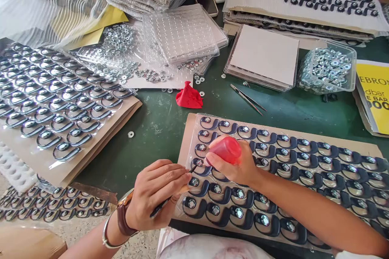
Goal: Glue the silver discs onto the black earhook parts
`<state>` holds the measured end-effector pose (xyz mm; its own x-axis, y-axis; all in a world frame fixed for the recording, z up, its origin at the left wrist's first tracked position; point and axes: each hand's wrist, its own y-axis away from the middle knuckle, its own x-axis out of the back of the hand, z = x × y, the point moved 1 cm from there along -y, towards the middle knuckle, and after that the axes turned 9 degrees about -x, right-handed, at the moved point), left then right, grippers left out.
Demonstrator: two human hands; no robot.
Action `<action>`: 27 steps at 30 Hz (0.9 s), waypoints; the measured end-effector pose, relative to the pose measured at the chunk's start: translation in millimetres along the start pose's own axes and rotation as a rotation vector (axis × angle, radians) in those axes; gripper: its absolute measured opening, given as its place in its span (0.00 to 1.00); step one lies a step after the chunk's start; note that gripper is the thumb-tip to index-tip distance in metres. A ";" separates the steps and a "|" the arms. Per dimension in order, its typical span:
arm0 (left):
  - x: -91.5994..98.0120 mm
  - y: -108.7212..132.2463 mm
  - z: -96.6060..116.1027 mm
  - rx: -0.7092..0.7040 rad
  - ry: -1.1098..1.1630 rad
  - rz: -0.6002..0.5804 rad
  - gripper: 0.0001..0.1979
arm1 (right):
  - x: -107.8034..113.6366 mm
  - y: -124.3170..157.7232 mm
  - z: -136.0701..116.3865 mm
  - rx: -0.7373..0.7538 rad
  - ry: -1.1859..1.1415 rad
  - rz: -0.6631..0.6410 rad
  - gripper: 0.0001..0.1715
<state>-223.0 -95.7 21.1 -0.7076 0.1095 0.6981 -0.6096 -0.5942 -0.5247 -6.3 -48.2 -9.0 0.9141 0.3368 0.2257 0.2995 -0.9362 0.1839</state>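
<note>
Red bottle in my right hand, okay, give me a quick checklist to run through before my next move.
1. Right hand gripping the red bottle: ok.
2. Left hand holding the thin dark tool: ok, its tip is close to a dark curved part.
3. Bottle's tip lined up: cannot tell, hidden by the hand.
4. Tweezers off the cardboard: ok, lying on the green tabletop.
5. Tabletop free of loose washers: not ok, one washer lies left of the cardboard.
</note>
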 end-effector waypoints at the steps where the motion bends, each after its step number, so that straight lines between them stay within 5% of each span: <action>1: 0.0 0.8 -1.3 0.023 0.023 0.014 0.13 | -0.2 0.1 -0.4 0.006 -0.006 -0.013 0.12; 12: -1.8 4.8 -10.7 0.208 0.172 0.131 0.12 | -3.7 2.1 5.5 0.143 0.021 -0.007 0.10; 16: -3.5 6.7 -11.1 0.213 0.173 0.131 0.11 | 2.7 -0.8 -8.6 0.039 0.003 -0.088 0.12; 21: -0.4 8.5 0.3 0.109 0.076 0.116 0.12 | 17.0 2.6 -24.7 -0.144 -0.212 -0.114 0.15; 27: 5.5 21.3 28.6 -0.099 -0.152 -0.063 0.13 | 4.1 22.8 -16.9 -0.108 -0.231 0.031 0.11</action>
<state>-229.6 -130.5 27.7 -0.6094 0.0184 0.7927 -0.6888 -0.5075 -0.5177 -0.3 -66.5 12.2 0.9643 0.2647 0.0101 0.2510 -0.9252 0.2846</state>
